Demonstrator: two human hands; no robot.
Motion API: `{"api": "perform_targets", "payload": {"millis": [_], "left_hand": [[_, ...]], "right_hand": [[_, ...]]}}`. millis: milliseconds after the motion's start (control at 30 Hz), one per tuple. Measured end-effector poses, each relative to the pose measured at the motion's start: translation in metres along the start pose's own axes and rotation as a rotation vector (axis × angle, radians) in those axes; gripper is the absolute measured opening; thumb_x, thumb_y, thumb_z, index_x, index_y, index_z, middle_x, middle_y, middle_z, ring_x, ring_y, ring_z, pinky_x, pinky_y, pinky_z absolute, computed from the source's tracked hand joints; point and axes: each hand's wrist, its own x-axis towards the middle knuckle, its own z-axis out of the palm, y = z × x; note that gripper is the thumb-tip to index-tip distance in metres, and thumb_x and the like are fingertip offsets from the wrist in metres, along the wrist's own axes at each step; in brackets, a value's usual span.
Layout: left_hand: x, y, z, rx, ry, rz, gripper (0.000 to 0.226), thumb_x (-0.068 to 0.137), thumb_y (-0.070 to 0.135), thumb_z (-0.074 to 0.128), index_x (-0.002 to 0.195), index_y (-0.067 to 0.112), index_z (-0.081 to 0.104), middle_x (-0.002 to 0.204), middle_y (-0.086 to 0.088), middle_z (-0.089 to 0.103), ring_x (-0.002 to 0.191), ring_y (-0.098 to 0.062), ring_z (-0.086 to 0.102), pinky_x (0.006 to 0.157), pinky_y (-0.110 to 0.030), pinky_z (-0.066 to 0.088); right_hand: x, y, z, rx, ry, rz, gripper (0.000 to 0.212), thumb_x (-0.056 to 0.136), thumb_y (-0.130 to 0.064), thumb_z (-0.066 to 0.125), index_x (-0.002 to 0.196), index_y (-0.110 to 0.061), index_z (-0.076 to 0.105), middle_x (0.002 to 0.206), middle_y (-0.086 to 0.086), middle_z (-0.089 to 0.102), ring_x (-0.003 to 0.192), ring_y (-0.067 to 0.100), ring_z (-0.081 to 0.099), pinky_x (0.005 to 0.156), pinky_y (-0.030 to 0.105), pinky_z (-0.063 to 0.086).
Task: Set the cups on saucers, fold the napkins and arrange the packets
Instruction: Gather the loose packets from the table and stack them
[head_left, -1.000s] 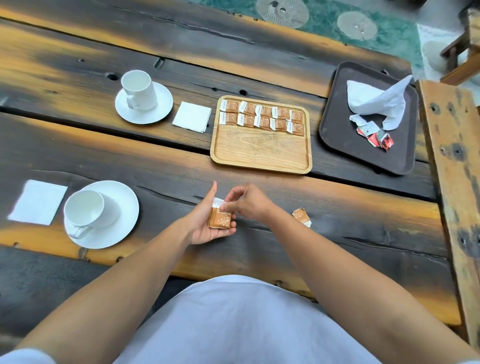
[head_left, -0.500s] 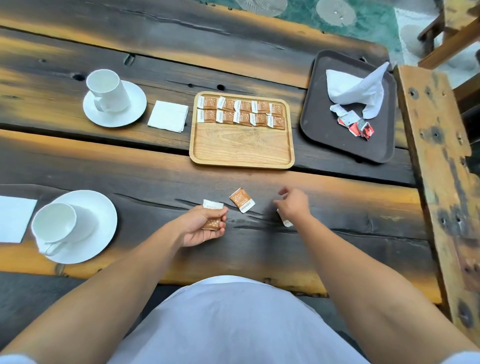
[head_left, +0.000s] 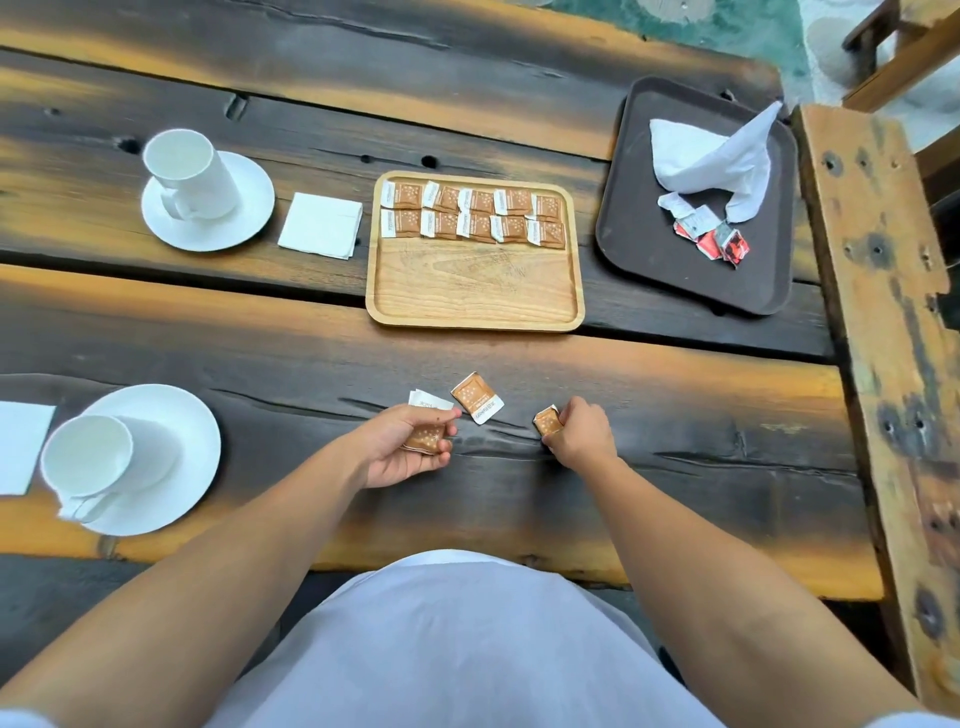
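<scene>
Packet (head_left: 425, 440) in left hand (head_left: 395, 454), another packet (head_left: 548, 422) in right hand (head_left: 582, 435).

My packets (head_left: 472, 213) are brown and white with little dots, my cups (head_left: 184, 174) are white, and my table (head_left: 260, 353) is black and orange.

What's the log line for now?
left hand holds brown packet | right hand pinches second packet | third packet loose between them | wooden tray part filled
</scene>
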Motion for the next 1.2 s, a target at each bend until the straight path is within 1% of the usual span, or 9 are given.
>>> {"api": "perform_targets", "payload": {"millis": [100,333,400,533,700,833,933,1100,1200], "left_hand": [[-0.002,0.001,0.000,0.021,0.000,0.001,0.038,0.068,0.013,0.076,0.102,0.007,0.060,0.072,-0.007,0.062,0.057,-0.015,0.055,0.058,-0.027,0.053],[-0.009,-0.001,0.000,0.027,0.000,0.010,0.028,0.072,0.016,0.074,0.097,0.008,0.063,0.072,-0.007,0.062,0.058,-0.016,0.055,0.058,-0.027,0.053],[-0.012,-0.003,-0.002,0.029,-0.004,0.011,0.023,0.075,0.017,0.072,0.095,0.009,0.063,0.073,-0.007,0.061,0.058,-0.016,0.053,0.058,-0.027,0.052],[-0.017,-0.010,-0.009,0.043,0.008,0.003,0.019,0.078,0.019,0.070,0.093,0.009,0.064,0.074,-0.007,0.060,0.059,-0.016,0.053,0.059,-0.027,0.052],[-0.028,-0.022,-0.025,0.065,0.035,-0.008,0.024,0.072,0.021,0.075,0.091,0.009,0.067,0.074,-0.006,0.062,0.060,-0.016,0.054,0.059,-0.027,0.053],[-0.033,-0.026,-0.034,0.075,0.068,-0.007,0.023,0.072,0.021,0.075,0.091,0.009,0.066,0.075,-0.006,0.062,0.059,-0.016,0.054,0.059,-0.027,0.053],[-0.034,-0.024,-0.032,0.053,0.073,0.002,0.020,0.077,0.023,0.072,0.089,0.009,0.066,0.075,-0.007,0.061,0.060,-0.016,0.055,0.059,-0.028,0.053],[-0.036,-0.021,-0.020,-0.017,0.056,0.015,0.035,0.083,0.043,0.067,0.092,0.009,0.064,0.076,-0.009,0.062,0.064,-0.019,0.056,0.067,-0.032,0.053],[-0.038,-0.021,-0.014,-0.105,0.045,0.052,0.057,0.083,0.063,0.059,0.094,0.008,0.065,0.083,-0.013,0.065,0.074,-0.025,0.062,0.079,-0.038,0.052]], "right_hand": [[0.001,-0.004,-0.006,-0.005,-0.020,-0.009,0.014,0.084,-0.018,0.066,0.078,-0.017,0.054,0.118,0.015,0.060,0.107,0.034,0.059,0.085,0.037,0.050],[-0.005,0.002,0.004,0.060,-0.096,-0.038,0.022,0.084,-0.012,0.064,0.074,-0.023,0.048,0.113,0.011,0.065,0.105,0.029,0.060,0.082,0.033,0.049],[-0.010,0.002,0.009,0.098,-0.100,-0.024,0.025,0.080,-0.021,0.075,0.085,-0.020,0.050,0.111,0.007,0.063,0.104,0.028,0.059,0.079,0.033,0.046],[-0.018,0.001,0.022,0.123,-0.009,-0.023,0.066,0.070,-0.039,0.086,0.117,-0.014,0.047,0.119,0.009,0.050,0.108,0.033,0.056,0.091,0.044,0.049],[-0.019,-0.009,0.031,0.123,0.013,-0.087,0.038,0.080,-0.024,0.077,0.112,-0.026,0.056,0.114,0.006,0.041,0.111,0.035,0.052,0.088,0.039,0.045],[-0.023,-0.012,0.031,0.127,-0.046,-0.100,0.020,0.079,-0.031,0.077,0.084,-0.022,0.060,0.099,0.008,0.065,0.095,0.028,0.058,0.075,0.031,0.044],[-0.027,-0.014,0.028,0.280,-0.086,-0.086,0.015,0.080,-0.033,0.076,0.076,-0.021,0.068,0.081,0.005,0.067,0.085,0.022,0.060,0.066,0.027,0.040],[-0.043,-0.029,0.012,0.786,-0.353,0.065,0.009,0.094,-0.022,0.063,0.093,-0.015,0.070,0.070,0.002,0.060,0.048,0.011,0.039,0.045,0.020,0.026],[-0.055,-0.040,0.005,0.961,-0.580,0.091,0.004,0.093,-0.013,0.062,0.093,-0.017,0.064,0.072,0.000,0.069,0.057,0.012,0.057,0.049,0.022,0.037]]}}
